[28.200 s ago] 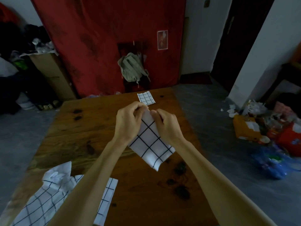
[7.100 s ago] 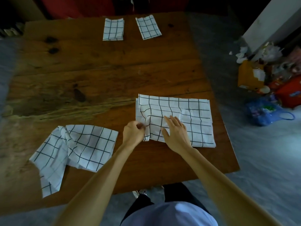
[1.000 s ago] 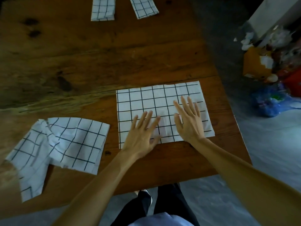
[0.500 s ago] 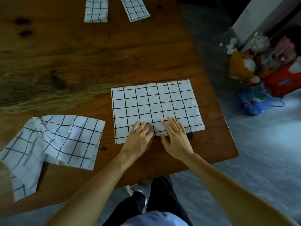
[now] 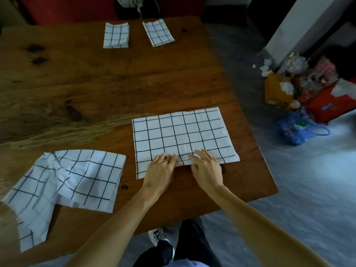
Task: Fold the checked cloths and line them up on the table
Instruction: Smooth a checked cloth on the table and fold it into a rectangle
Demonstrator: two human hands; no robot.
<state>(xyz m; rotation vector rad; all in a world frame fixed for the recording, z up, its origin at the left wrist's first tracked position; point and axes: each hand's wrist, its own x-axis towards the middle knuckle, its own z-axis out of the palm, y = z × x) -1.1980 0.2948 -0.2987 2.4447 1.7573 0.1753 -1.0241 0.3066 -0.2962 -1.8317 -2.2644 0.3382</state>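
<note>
Leftmost on the wooden table (image 5: pixel 115 89) lies a crumpled checked cloth (image 5: pixel 63 182), hanging partly over the table's near edge. Right of it a flat checked cloth (image 5: pixel 183 133) is spread near the table's near right corner. The left hand (image 5: pixel 160 170) and right hand (image 5: pixel 207 168) rest side by side at this cloth's near edge, fingers curled onto the hem and lifting it slightly. Two folded cloths (image 5: pixel 116 35) (image 5: pixel 159 32) sit side by side at the table's far edge.
</note>
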